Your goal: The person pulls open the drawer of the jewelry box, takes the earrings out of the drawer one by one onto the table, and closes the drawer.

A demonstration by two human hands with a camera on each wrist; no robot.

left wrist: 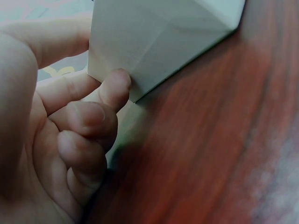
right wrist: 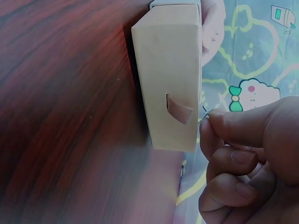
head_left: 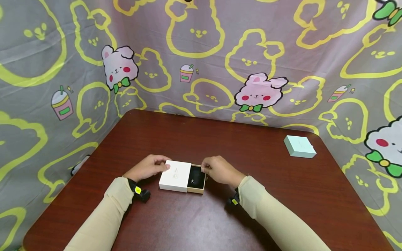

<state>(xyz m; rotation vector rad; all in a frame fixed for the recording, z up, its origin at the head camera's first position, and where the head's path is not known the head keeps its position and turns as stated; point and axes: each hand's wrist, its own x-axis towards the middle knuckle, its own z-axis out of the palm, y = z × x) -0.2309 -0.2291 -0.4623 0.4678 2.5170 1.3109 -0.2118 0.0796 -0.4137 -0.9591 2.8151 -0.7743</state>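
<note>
A white slide-out jewelry box has its sleeve on the left and its tan drawer pulled partly out to the right. Inside the drawer lies a black pad bearing a small silver star-shaped piece. My left hand grips the sleeve's left end, thumb on top, other fingers curled by the corner in the left wrist view. Just over the drawer's far right corner, my right hand pinches a tiny silver earring between thumb and index finger. A ribbon tab sticks out from the drawer's end.
A pale mint box sits at the back right of the dark red-brown wooden table. Behind and along the sides hangs a grey cloth printed with cartoon animals.
</note>
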